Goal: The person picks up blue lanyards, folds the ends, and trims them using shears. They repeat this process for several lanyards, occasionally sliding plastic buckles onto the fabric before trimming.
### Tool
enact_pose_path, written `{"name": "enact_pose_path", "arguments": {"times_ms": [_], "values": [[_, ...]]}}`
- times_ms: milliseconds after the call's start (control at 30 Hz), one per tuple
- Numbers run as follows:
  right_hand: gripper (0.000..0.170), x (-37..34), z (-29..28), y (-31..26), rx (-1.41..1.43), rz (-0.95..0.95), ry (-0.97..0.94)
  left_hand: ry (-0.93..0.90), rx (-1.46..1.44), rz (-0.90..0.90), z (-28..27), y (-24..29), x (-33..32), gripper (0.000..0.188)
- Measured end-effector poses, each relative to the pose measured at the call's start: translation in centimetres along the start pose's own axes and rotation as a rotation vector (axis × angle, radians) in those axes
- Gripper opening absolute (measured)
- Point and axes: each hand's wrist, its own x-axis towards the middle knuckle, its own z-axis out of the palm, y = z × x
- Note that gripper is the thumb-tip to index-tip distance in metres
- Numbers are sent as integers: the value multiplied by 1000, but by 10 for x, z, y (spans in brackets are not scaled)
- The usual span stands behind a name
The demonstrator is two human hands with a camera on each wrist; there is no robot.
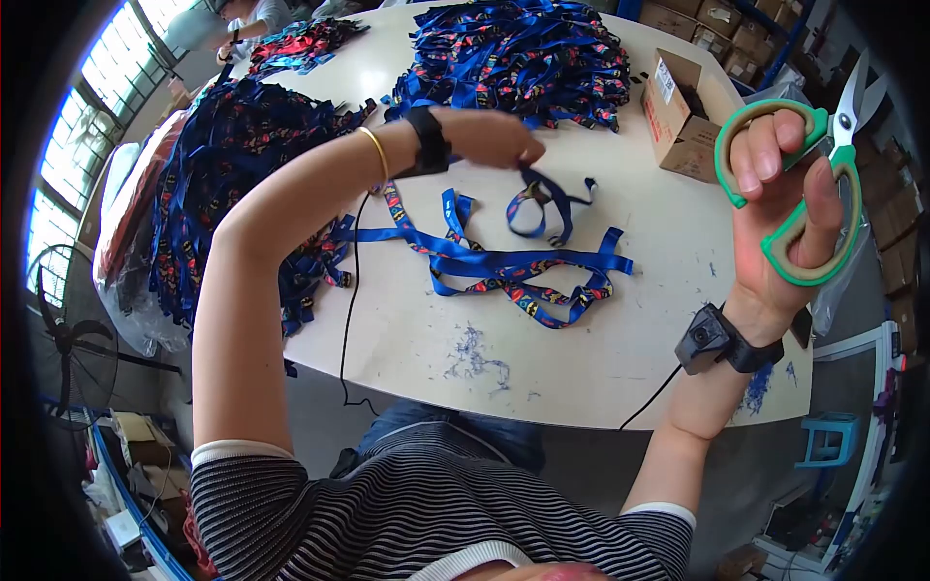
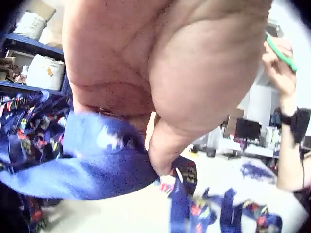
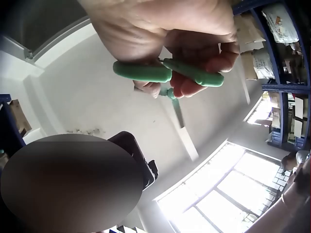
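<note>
Raised over the table at the right, my right hand [image 1: 763,242] holds scissors [image 1: 845,122] with green handles, its fingers and thumb through the loops. The steel blades point up and away, slightly apart. My left hand [image 1: 489,138] reaches across the table's middle and pinches a blue strap [image 2: 92,174] between thumb and fingers, as the left wrist view shows. Below that hand, a looped dark-blue lanyard [image 1: 557,198] trails in the head view. Several blue lanyards [image 1: 523,261] with a colourful print lie tangled on the table nearer to me.
Large heaps of printed lanyards cover the table's left side [image 1: 232,184] and back [image 1: 513,63]. An open cardboard box [image 1: 678,126] stands at the right back. Blue thread scraps [image 1: 475,358] litter the white tabletop [image 1: 668,320]. Another person [image 1: 254,24] is at the far left.
</note>
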Motion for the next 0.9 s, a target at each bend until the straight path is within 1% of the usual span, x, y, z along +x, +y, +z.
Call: {"name": "enact_pose_path", "arguments": {"times_ms": [33,67,100,133,233,300,333,400,433,500,533,567,633,700,733,800,900], "values": [[34,-1,0,-2,-24,22,-5,42,-67,-40,-15,5,-2,11],[38,-1,0,-4,-47,44,-12,105,-99,7,-27,3,-5,13],[38,-2,-1,-5,-48,52,-12,168,-129,54,-40,4,-10,14],[39,-2,-1,-5,-49,60,-14,184,-170,49,-57,14,-19,18],[40,-2,-2,-4,-56,68,-12,210,-109,-9,-78,28,-40,17],[40,-2,-1,-3,-70,79,-19,135,-101,-62,-86,41,-58,16],[36,-1,-1,-1,-62,58,-32,97,-99,-87,-86,45,-65,15],[31,0,-2,3,-47,16,-59,-54,-165,-101,-71,40,-77,16],[31,0,-1,5,-49,25,-55,-129,-197,-108,-62,37,-82,17],[31,-1,1,7,-56,40,-49,-393,-164,-220,-41,34,-89,22],[31,-1,3,9,-76,46,-33,-494,-243,-236,-28,26,-95,24],[31,-3,6,10,-96,53,-16,-459,-257,-132,-11,16,-103,23],[31,-2,10,14,-122,61,-4,-379,-225,-157,-7,10,-110,22],[31,-1,12,18,-135,67,-13,-158,-158,-189,-2,-15,-103,21],[34,0,12,18,-150,110,-15,-47,-124,-204,-1,-25,-98,21],[41,0,13,18,-181,195,-21,219,-162,-296,1,-37,-86,22],[40,1,13,24,-159,221,-11,434,-86,-424,7,-43,-61,28]]}}
